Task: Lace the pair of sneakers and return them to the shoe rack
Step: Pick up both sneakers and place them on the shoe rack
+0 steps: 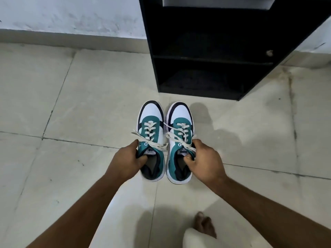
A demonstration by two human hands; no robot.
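1. A black shoe rack (pixel 211 56) with open shelves stands against a pale wall (pixel 71 13) at the top of the view, on a floor of large light tiles (pixel 71 86).
2. Just in front of the rack, nearer the person, two teal, white and navy Puma sneakers sit side by side with toes pointing toward the rack.
3. The left sneaker (pixel 152 115) has cream laces (pixel 150 133) threaded through its eyelets, with loose ends trailing across the tongue.
4. The left hand (pixel 125 161) pinches this shoe's collar on its outer side, thumb inside the opening.
5. The right sneaker (pixel 180 119) is laced the same way.
6. The right hand (pixel 204 160) pinches its collar on the outer side, thumb tucked inside.
7. Whether the shoes rest on the tiles or are lifted cannot be told.
8. A bare foot (pixel 206 224) shows far from the rack, at the bottom edge.
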